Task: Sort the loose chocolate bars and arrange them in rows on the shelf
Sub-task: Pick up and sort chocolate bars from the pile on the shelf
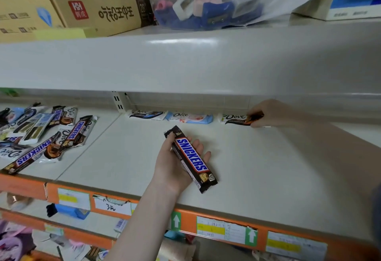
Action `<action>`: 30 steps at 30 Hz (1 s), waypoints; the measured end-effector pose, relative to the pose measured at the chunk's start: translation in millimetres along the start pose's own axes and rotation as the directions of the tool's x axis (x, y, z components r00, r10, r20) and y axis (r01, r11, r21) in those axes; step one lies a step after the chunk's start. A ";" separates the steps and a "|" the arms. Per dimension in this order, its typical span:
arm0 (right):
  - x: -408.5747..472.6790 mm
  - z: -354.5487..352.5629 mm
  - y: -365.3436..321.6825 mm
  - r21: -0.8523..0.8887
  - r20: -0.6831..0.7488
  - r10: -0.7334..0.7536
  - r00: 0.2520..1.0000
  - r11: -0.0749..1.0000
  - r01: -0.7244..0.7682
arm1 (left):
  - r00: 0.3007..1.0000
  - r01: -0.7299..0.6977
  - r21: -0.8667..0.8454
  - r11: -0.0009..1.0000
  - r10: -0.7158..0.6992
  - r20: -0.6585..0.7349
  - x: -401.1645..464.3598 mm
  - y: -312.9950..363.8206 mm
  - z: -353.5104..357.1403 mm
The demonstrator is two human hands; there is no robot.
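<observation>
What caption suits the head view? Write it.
Left hand holds a Snickers bar; right hand places a Dove bar.

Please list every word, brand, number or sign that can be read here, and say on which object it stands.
"SNICKERS": bar in the left hand.
"Dove": bar gripped by the right hand.
"Dove": two bars at the shelf back.
"SNICKERS", "Dove": loose pile.
"28": cardboard box; its characters appear mirrored.
White up arrows: green stickers.
Price tags: too blurred to read.

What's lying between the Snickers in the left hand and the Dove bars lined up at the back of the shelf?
Nothing: in the head view the shelf is bare between the Snickers bar in the left hand and the back row of Dove bars.
</observation>
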State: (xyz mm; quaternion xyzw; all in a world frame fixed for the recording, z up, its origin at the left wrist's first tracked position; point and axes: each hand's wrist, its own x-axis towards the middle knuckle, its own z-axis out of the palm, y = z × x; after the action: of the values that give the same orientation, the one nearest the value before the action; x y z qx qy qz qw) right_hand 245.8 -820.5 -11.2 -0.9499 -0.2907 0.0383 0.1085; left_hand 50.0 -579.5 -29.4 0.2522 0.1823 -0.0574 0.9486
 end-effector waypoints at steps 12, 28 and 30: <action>-13.4 12.1 -15.4 -0.024 -0.137 0.011 0.991 1.000 -0.014 | 0.998 0.005 -0.053 0.999 -0.001 0.063 2.3 10.5 -5.0; -151.7 30.4 -135.7 0.729 -0.154 0.173 0.973 0.684 -0.006 | 0.995 0.037 0.056 0.998 -0.042 0.095 -8.8 -12.8 8.1; -157.9 30.0 -129.8 0.769 -0.167 0.191 0.967 0.639 0.007 | 0.994 0.064 0.094 0.993 -0.072 0.077 -11.1 -21.6 15.1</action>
State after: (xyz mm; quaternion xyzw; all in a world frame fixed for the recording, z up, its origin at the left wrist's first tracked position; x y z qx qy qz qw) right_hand 40.3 -798.7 -9.3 -0.8263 -0.1835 0.0513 0.5301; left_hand 40.2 -605.5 -23.0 0.2867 0.1495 -0.1082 0.9401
